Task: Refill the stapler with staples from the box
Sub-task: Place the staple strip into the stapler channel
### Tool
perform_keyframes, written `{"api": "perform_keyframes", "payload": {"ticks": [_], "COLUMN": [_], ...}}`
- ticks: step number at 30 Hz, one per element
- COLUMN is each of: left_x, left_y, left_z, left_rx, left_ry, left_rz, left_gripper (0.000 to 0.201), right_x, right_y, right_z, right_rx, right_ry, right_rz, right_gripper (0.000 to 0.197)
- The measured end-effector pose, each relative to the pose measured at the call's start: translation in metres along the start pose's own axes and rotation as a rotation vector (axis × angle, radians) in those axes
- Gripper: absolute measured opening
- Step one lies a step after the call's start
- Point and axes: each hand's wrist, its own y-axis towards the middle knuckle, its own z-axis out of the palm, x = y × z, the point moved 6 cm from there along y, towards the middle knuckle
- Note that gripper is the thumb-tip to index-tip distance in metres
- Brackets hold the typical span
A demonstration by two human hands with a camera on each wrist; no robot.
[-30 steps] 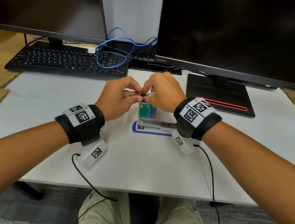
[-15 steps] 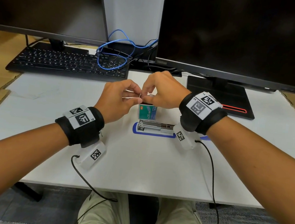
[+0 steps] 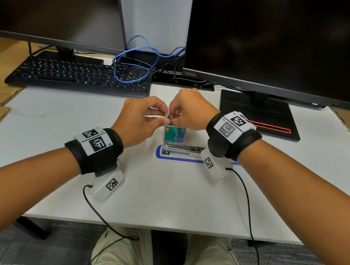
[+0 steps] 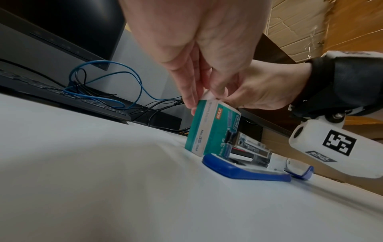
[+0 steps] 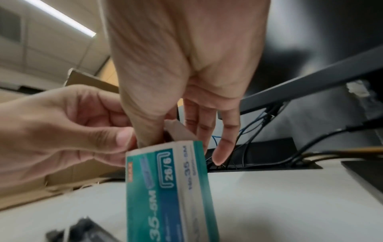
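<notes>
from the head view, the staple box [image 3: 174, 134] stands up tall on the white table [image 3: 161, 196], its long side going up and down and its open top under both hands. the left hand [image 3: 140, 121] pinches a small white flap [image 3: 167, 115] at the top of the box with thumb and finger. the right hand [image 3: 191, 112] is curled over the top too, fingers pointing down. just in front of the box the stapler [image 3: 181, 152] lies open and flat, its long side going left to right, with its blue base on the table. from the left wrist view, the box [image 4: 211, 129] leans a little and its top points up to the hands, and the left fingers [image 4: 191, 91] touch its top edge. the stapler [image 4: 246, 170] lies just beside it. from the right wrist view, the box [image 5: 172, 188] is upright and its cardboard flap [image 5: 178, 131] sticks up. the right thumb [image 5: 149, 129] goes down into the open top, but i cannot tell if it grasps any staples
</notes>
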Motion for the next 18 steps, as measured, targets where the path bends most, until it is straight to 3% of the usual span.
{"api": "perform_keyframes", "payload": {"ticks": [6,8,13,18], "left_x": [-0.001,0.0,-0.002,-0.003], "left_y": [0.002,0.002,0.001,0.007], "left_z": [0.002,0.003,0.009,0.011], "left_rx": [0.031,0.035,0.091,0.118], "left_ry": [0.043,0.055,0.141,0.25], "left_rz": [0.041,0.049,0.085,0.104], "left_gripper": [0.021,0.02,0.02,0.02], "right_x": [-0.015,-0.02,-0.025,-0.021], "right_y": [-0.013,-0.019,-0.027,-0.026], "right_z": [-0.034,-0.041,-0.022,-0.021], "right_rx": [-0.106,-0.138,0.042,0.013], "right_ry": [0.18,0.173,0.136,0.112], "right_rz": [0.068,0.068,0.078,0.04], "right_gripper": [0.03,0.026,0.024,0.019]}}
